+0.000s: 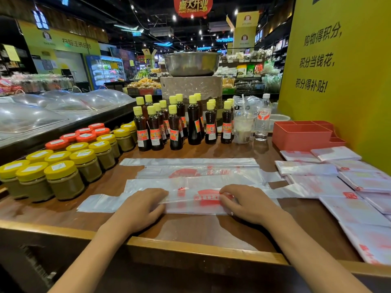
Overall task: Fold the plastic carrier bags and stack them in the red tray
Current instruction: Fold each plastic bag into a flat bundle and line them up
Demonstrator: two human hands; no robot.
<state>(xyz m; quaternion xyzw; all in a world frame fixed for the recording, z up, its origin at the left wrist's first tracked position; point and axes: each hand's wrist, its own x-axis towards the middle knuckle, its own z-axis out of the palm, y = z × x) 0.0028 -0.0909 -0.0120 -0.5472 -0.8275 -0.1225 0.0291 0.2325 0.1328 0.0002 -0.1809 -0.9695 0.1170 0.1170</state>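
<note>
A clear plastic carrier bag [190, 199] with red print lies flat across the wooden counter, folded into a long strip. My left hand [141, 205] pinches the strip's near edge on the left. My right hand [246, 203] pinches it on the right, over the red print. More flattened bags [196, 170] lie behind it. The red tray [302, 135] with compartments stands at the back right against the yellow wall. Several folded bags [347, 187] lie spread out on the counter in front of the tray.
Yellow-lidded jars [63, 172] and orange-lidded jars [84, 135] stand at the left. Dark bottles [175, 125] with yellow caps line the back, beside a lidded cup [243, 127] and a water bottle [262, 119]. The counter's raised wooden edge [190, 249] runs along the front.
</note>
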